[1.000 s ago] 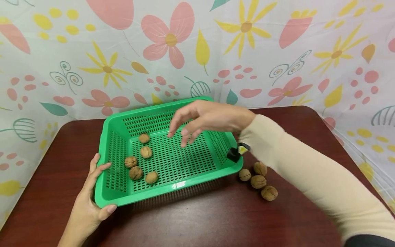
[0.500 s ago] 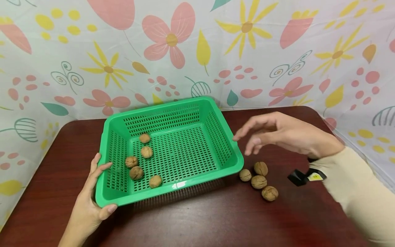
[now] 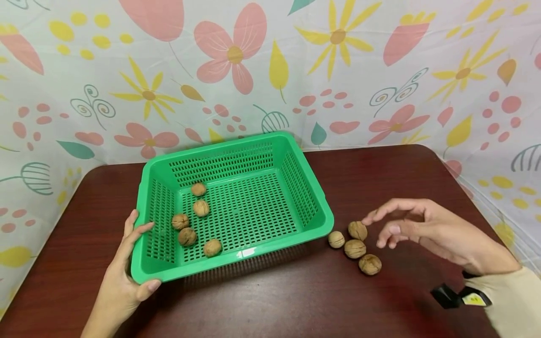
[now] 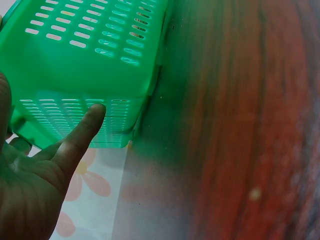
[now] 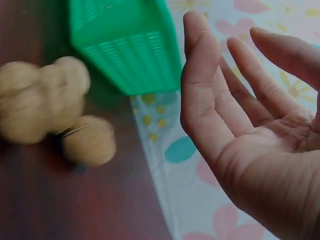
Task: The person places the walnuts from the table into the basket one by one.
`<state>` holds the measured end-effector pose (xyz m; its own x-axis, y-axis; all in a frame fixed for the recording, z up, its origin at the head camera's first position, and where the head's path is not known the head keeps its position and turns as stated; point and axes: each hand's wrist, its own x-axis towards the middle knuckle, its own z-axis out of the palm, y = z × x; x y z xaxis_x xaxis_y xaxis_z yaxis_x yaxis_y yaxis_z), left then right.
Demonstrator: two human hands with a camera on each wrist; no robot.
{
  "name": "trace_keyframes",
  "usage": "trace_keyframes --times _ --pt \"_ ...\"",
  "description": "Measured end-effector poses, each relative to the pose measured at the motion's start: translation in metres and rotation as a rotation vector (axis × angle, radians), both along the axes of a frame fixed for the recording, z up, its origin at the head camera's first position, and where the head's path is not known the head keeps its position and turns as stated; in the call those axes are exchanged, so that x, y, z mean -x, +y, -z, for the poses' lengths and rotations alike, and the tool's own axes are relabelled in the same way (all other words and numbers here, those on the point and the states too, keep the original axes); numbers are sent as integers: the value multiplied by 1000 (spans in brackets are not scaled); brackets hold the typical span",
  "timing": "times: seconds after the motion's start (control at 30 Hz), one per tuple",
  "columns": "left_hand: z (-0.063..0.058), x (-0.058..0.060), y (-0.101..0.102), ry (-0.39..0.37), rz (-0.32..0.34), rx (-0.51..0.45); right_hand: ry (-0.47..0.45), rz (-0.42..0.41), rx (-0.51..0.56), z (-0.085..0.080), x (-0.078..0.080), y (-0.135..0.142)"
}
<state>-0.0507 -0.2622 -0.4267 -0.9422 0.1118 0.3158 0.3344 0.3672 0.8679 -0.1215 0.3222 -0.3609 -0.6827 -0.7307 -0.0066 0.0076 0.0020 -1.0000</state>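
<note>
My left hand point(image 3: 122, 274) holds the green plastic basket point(image 3: 236, 257) at its near left corner. The thumb lies by the front rim, and fingers reach over the left side; in the left wrist view one finger point(image 4: 82, 132) lies along the slotted outer wall. Several walnuts point(image 3: 187, 236) sit inside toward the basket's left end. Several more walnuts point(image 3: 355, 249) lie grouped on the table just right of the basket. My right hand point(image 3: 439, 234) hovers beside this group, fingers relaxed and apart, holding nothing. Its fingertips come close to the rear walnut point(image 3: 358, 230); contact cannot be made out.
A dark reddish-brown table point(image 3: 270, 300) bears everything. Behind it hangs a white cloth point(image 3: 270, 70) printed with flowers and leaves, close to the basket's far rim. A black strap device point(image 3: 458, 296) sits on the right wrist.
My right hand has moved from above the basket out to the right and down toward the walnuts on the table. One walnut in the basket has rolled slightly right. The left hand stays put.
</note>
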Motion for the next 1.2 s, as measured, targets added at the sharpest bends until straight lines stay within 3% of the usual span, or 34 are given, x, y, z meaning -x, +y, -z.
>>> trace_keyframes --times 0.1,0.2,0.37,0.53,0.9,1.2 --pt "0 0 0 1 1 0 -36 42 19 15 -11 9" --pt "0 0 -1 3 4 -1 -50 150 -6 26 -25 12" --pt "0 0 -1 -1 1 1 -49 395 -199 34 -52 4" --pt "0 0 -1 -14 2 -5 -49 529 -332 43 -71 -7" --pt "0 -1 0 -6 -5 1 -173 604 -146 74 -87 -23" --pt "0 0 0 -10 -4 0 -232 638 -151 84 -89 -32"
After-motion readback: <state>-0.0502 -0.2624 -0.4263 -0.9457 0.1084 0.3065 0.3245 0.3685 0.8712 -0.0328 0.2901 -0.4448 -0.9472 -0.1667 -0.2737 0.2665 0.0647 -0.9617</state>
